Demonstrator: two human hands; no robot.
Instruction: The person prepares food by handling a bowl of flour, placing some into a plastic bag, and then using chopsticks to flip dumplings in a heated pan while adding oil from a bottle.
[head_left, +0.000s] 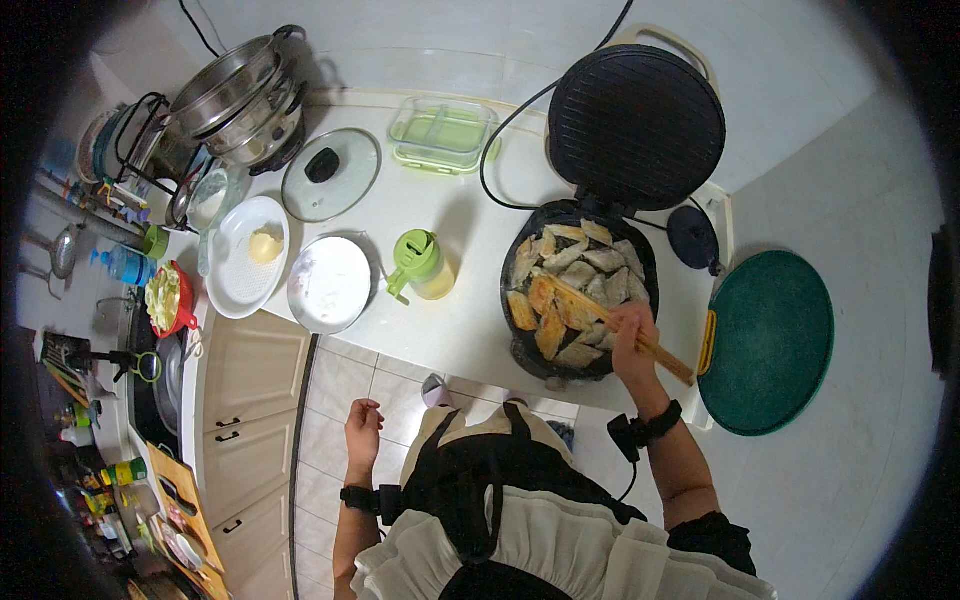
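Observation:
My right hand (634, 341) grips wooden chopsticks (670, 361) above an open electric griddle, its lower pan (517, 352) holding floured and partly browned pieces of food (550, 334). The chopstick tips reach among the pieces on the left side of the pan. The griddle's ribbed black lid (637, 127) stands raised behind. Down by my left side, over the floor, my left hand (364, 429) hangs with loosely curled fingers; whether it holds anything is not visible. A green-topped oil bottle (421, 264) stands on the counter left of the griddle.
Left of the bottle are a white plate (330, 285), an oval white dish (240, 289) with a pale lump and a glass lid (352, 180). Farther back sit a lidded food container (442, 135) and a steel steamer (247, 112). A green round board (772, 345) is at the right. The griddle's cord crosses the counter.

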